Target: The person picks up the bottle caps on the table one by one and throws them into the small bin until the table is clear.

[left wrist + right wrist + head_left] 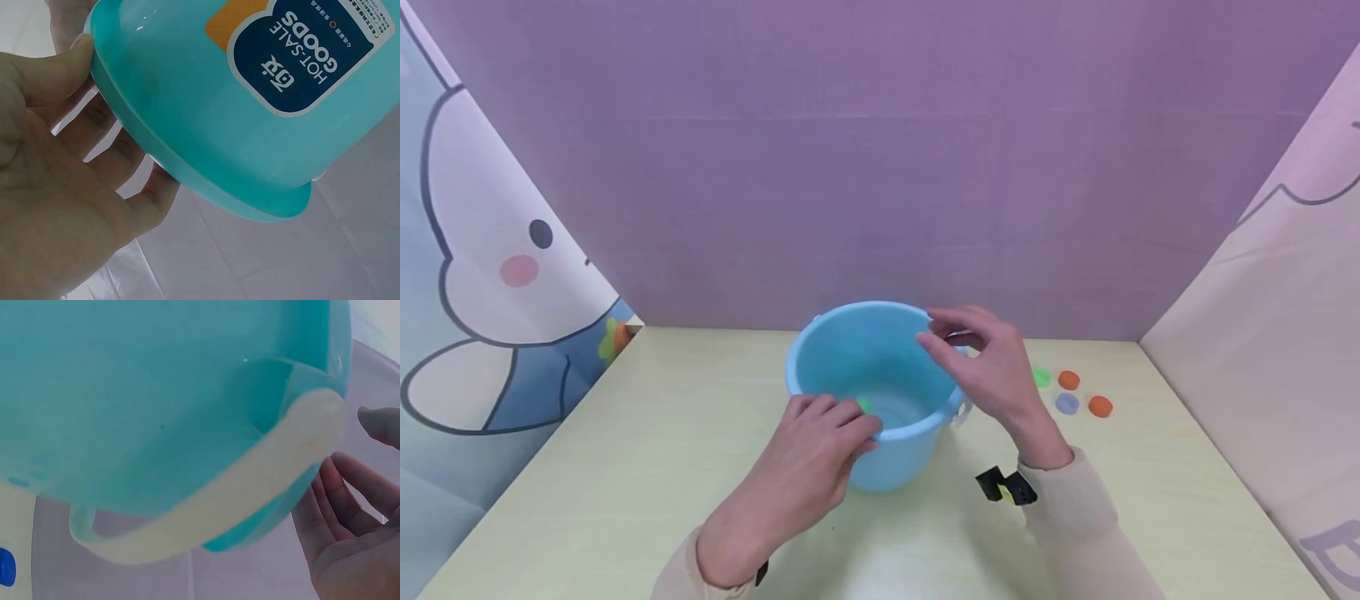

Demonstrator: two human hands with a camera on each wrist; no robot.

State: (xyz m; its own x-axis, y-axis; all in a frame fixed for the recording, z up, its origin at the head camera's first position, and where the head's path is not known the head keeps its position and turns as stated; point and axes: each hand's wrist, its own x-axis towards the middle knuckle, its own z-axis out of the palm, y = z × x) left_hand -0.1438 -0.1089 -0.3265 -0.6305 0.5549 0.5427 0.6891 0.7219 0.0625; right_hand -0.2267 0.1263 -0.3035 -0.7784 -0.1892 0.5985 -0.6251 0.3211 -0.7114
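Observation:
A light blue bucket [887, 458] stands upright in the middle of the table, with a small green piece [864, 405] showing inside it. My left hand [820, 458] grips its near rim; in the left wrist view the thumb lies on the outer side of the rim [206, 187] and the fingers reach behind it. My right hand [992, 367] hovers by the right rim, thumb and fingers apart, nothing visible between them. The right wrist view shows that hand [356, 525] beside the bucket's white handle [219, 512].
To the right of the bucket lie several small round caps: a green cap [1041, 377], an orange cap [1069, 380], a blue-violet cap [1067, 403] and another orange cap [1101, 407]. A purple cloth wall [880, 167] closes off the table's back edge.

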